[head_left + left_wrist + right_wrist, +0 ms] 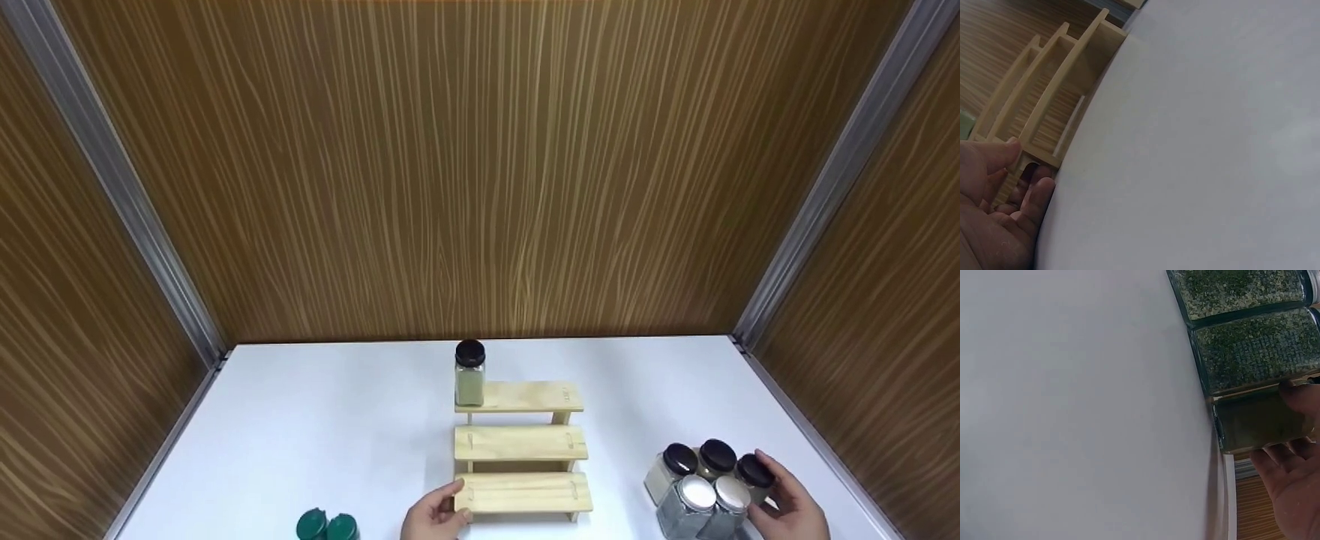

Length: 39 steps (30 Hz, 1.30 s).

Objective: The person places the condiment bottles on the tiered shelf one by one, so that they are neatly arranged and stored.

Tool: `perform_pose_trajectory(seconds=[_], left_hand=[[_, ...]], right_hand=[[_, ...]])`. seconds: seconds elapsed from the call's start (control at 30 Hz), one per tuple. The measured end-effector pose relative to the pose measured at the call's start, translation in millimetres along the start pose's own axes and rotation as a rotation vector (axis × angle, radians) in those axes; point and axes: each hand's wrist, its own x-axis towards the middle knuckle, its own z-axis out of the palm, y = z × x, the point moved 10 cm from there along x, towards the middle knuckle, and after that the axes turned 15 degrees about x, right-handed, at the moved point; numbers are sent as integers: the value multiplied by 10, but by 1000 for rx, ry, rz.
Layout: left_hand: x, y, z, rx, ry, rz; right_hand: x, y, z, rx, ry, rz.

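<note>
A three-tier wooden spice rack [521, 444] stands on the white table. My left hand [435, 514] grips the left end of its lowest step, also seen in the left wrist view, where the thumb [999, 154] lies against the step's end. On the top step's left end stands a black-lidded jar [470, 379] of pale green powder. My right hand [791, 504] holds a black-lidded spice jar [756, 472] at the right side of a cluster of jars. In the right wrist view the thumb lies across this dark green jar [1255, 419], with fingers along its other side.
Beside the held jar stand two silver-lidded jars [697, 493] of green flakes and two more black-lidded jars [679, 459]. Two green lids [312, 524] show at the front left edge. Wood-grain panels [480, 172] with metal corner posts [832, 165] enclose the table.
</note>
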Motion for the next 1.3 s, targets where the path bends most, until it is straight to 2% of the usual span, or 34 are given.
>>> perform_pose_trajectory(seconds=[0.2,0.37,0.5,0.73,0.97,1.13,1.3], left_hand=[[-25,-14,-1,-19,5,-21],[-33,-21,9,-29,10,-33],[-42,-28,0,-16,27,-42],[-62,-25,-13,-28,42,-44],[-63,-20,-16,-35,29,-44],[-65,0,-15,-50,35,-36],[-72,8,-15,-62,41,-27]], right_hand=[[18,13,8,-220,76,50],[10,32,-30,-266,148,79],[0,38,-69,-262,211,97],[-4,-5,-109,-271,274,21],[-32,41,-216,-260,341,107],[-10,-99,-256,-321,393,82],[43,-291,-274,-363,449,124]])
